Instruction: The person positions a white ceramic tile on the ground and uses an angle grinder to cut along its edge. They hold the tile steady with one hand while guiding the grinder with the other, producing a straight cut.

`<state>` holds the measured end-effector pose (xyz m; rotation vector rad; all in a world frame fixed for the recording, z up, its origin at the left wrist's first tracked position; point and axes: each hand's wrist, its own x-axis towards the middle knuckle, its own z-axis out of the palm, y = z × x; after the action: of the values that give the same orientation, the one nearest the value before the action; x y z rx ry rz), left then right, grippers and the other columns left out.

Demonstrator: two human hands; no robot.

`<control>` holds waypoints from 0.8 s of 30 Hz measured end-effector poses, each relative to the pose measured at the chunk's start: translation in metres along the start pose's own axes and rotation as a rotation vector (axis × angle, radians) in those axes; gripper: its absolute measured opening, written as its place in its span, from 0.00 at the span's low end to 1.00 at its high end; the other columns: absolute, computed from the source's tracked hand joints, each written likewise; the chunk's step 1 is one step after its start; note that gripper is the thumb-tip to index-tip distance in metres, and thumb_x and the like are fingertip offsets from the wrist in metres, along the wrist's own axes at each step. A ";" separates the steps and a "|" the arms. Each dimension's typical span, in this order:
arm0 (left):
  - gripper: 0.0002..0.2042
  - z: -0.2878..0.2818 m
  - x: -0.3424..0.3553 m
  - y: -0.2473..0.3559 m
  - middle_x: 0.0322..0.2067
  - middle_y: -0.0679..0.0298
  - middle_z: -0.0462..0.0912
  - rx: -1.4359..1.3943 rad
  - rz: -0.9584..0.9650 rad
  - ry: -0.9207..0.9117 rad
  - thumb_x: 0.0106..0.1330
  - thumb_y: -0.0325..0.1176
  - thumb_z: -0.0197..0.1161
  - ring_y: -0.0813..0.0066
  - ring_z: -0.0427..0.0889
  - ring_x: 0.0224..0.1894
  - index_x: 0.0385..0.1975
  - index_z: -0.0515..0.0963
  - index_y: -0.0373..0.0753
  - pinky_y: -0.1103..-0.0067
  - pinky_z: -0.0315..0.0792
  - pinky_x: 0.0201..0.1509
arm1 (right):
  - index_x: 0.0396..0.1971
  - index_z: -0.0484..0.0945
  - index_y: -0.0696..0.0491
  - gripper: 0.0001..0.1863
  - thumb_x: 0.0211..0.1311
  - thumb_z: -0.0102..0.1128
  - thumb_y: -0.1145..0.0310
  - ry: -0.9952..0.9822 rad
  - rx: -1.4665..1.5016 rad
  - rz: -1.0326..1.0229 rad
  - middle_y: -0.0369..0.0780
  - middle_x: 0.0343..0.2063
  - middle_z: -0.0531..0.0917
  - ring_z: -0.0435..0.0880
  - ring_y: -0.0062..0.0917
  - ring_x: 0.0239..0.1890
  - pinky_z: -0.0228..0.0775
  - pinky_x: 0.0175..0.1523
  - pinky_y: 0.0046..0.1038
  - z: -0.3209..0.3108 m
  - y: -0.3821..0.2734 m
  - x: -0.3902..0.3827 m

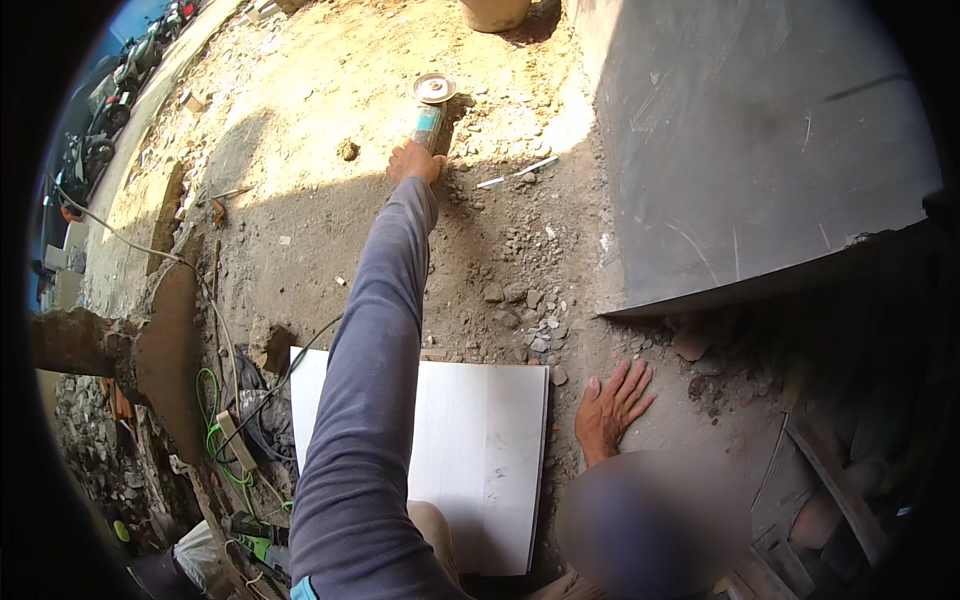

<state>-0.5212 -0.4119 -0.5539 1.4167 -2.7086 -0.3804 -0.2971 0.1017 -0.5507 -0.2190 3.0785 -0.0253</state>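
My left hand [412,160], at the end of a long grey sleeve, reaches forward and grips an angle grinder [428,125] with a teal and dark body and a round disc [434,88] at the far end. My right hand [612,405] lies palm down on the dusty ground with its fingers spread, below the edge of a large grey slab. A blurred patch hides the arm behind it. A white board [480,440] lies low in view, partly behind my left arm.
A large grey slab [750,150] fills the upper right. Broken concrete [170,360], cables, a green cord [210,400] and a power strip [236,440] are at left. Rubble and white strips [540,164] lie ahead. A bucket [493,12] stands at the top, parked motorbikes [100,150] far left.
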 end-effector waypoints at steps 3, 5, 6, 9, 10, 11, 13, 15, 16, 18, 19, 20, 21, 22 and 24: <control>0.37 0.012 0.001 0.003 0.54 0.43 0.82 -0.121 -0.072 -0.035 0.67 0.56 0.71 0.52 0.83 0.56 0.59 0.73 0.23 0.62 0.75 0.60 | 0.78 0.50 0.61 0.39 0.78 0.45 0.53 -0.031 0.033 0.016 0.53 0.81 0.45 0.36 0.49 0.83 0.23 0.80 0.62 -0.001 0.001 0.000; 0.35 0.004 0.009 -0.002 0.47 0.46 0.83 -0.346 -0.071 -0.191 0.68 0.55 0.69 0.54 0.83 0.51 0.54 0.76 0.22 0.63 0.74 0.56 | 0.78 0.50 0.61 0.39 0.78 0.46 0.53 -0.022 0.033 0.023 0.53 0.81 0.45 0.36 0.49 0.83 0.22 0.80 0.61 -0.001 0.002 0.000; 0.34 -0.005 0.012 -0.008 0.43 0.48 0.83 -0.441 -0.092 -0.289 0.68 0.54 0.69 0.55 0.83 0.49 0.52 0.77 0.21 0.64 0.73 0.55 | 0.78 0.50 0.61 0.39 0.78 0.46 0.53 0.004 0.042 0.009 0.53 0.81 0.45 0.35 0.49 0.83 0.22 0.80 0.61 -0.001 0.001 -0.001; 0.31 -0.039 0.003 -0.027 0.33 0.54 0.82 -0.660 -0.153 -0.291 0.66 0.54 0.69 0.62 0.79 0.35 0.46 0.81 0.22 0.66 0.70 0.44 | 0.79 0.50 0.60 0.39 0.79 0.43 0.51 -0.013 0.046 0.031 0.52 0.81 0.44 0.36 0.48 0.83 0.21 0.80 0.62 -0.004 0.000 0.000; 0.32 -0.051 -0.008 -0.035 0.31 0.55 0.83 -0.712 -0.176 -0.314 0.65 0.54 0.69 0.62 0.78 0.32 0.47 0.81 0.21 0.67 0.70 0.41 | 0.79 0.50 0.61 0.39 0.79 0.42 0.50 -0.013 0.041 0.031 0.52 0.81 0.44 0.36 0.48 0.83 0.21 0.80 0.62 -0.006 0.000 -0.002; 0.31 -0.070 -0.020 -0.047 0.30 0.58 0.82 -0.789 -0.119 -0.356 0.65 0.54 0.69 0.67 0.75 0.30 0.45 0.82 0.23 0.67 0.69 0.40 | 0.79 0.51 0.60 0.38 0.80 0.41 0.50 -0.029 0.030 0.046 0.51 0.81 0.45 0.36 0.47 0.84 0.22 0.80 0.61 -0.008 -0.001 -0.002; 0.29 -0.112 -0.050 -0.065 0.32 0.57 0.82 -0.926 0.017 -0.409 0.66 0.54 0.68 0.69 0.76 0.31 0.44 0.82 0.25 0.68 0.69 0.41 | 0.79 0.51 0.59 0.38 0.80 0.41 0.50 -0.005 0.040 0.048 0.50 0.81 0.45 0.36 0.46 0.84 0.22 0.81 0.60 -0.009 -0.003 -0.002; 0.27 -0.162 -0.090 -0.090 0.34 0.57 0.83 -0.994 0.154 -0.452 0.69 0.54 0.65 0.73 0.77 0.32 0.43 0.81 0.28 0.72 0.70 0.41 | 0.79 0.51 0.58 0.38 0.81 0.41 0.49 0.006 0.039 0.055 0.49 0.82 0.46 0.37 0.44 0.84 0.22 0.81 0.59 -0.005 -0.001 -0.005; 0.28 -0.191 -0.111 -0.103 0.35 0.56 0.83 -1.015 0.187 -0.488 0.70 0.54 0.66 0.73 0.79 0.34 0.46 0.80 0.28 0.74 0.72 0.41 | 0.79 0.51 0.57 0.38 0.81 0.40 0.49 0.017 0.042 0.060 0.48 0.82 0.46 0.37 0.43 0.84 0.22 0.81 0.59 0.000 0.000 -0.006; 0.30 -0.245 -0.161 -0.129 0.39 0.54 0.84 -1.069 0.259 -0.540 0.71 0.55 0.66 0.72 0.82 0.37 0.52 0.78 0.27 0.76 0.74 0.43 | 0.79 0.51 0.56 0.38 0.81 0.40 0.48 0.032 0.031 0.070 0.46 0.82 0.46 0.37 0.41 0.84 0.22 0.81 0.59 0.009 0.006 -0.010; 0.28 -0.265 -0.194 -0.142 0.33 0.58 0.83 -1.104 0.339 -0.493 0.71 0.56 0.65 0.75 0.78 0.33 0.46 0.79 0.29 0.77 0.71 0.41 | 0.79 0.51 0.55 0.38 0.81 0.40 0.48 0.034 0.027 0.079 0.45 0.82 0.46 0.37 0.40 0.84 0.22 0.81 0.58 0.012 0.008 -0.012; 0.28 -0.294 -0.217 -0.155 0.35 0.58 0.83 -1.081 0.392 -0.512 0.71 0.56 0.64 0.74 0.79 0.35 0.47 0.79 0.29 0.77 0.71 0.43 | 0.80 0.51 0.55 0.38 0.81 0.40 0.47 0.119 0.056 0.042 0.44 0.82 0.46 0.37 0.39 0.84 0.22 0.81 0.58 0.012 0.005 -0.010; 0.29 -0.320 -0.247 -0.170 0.38 0.57 0.84 -1.061 0.390 -0.525 0.72 0.55 0.65 0.73 0.81 0.39 0.51 0.78 0.29 0.77 0.72 0.46 | 0.80 0.51 0.53 0.37 0.81 0.40 0.47 0.023 0.054 0.091 0.43 0.82 0.46 0.37 0.38 0.84 0.22 0.82 0.58 0.009 0.004 -0.013; 0.30 -0.342 -0.278 -0.183 0.42 0.55 0.85 -1.058 0.420 -0.536 0.72 0.54 0.65 0.72 0.83 0.42 0.56 0.77 0.29 0.76 0.74 0.48 | 0.80 0.51 0.52 0.37 0.81 0.40 0.47 0.033 0.084 0.088 0.42 0.82 0.46 0.37 0.37 0.84 0.22 0.82 0.58 0.002 0.003 -0.014; 0.30 -0.382 -0.335 -0.206 0.41 0.57 0.85 -1.100 0.468 -0.530 0.72 0.54 0.65 0.74 0.82 0.43 0.57 0.77 0.30 0.77 0.73 0.48 | 0.81 0.49 0.50 0.38 0.81 0.39 0.44 -0.083 0.110 0.118 0.42 0.82 0.46 0.37 0.36 0.84 0.22 0.82 0.57 -0.023 0.001 -0.019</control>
<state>-0.0995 -0.3237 -0.2149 0.3840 -2.2334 -1.9693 -0.2798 0.1056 -0.5272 -0.0325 2.9900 -0.1751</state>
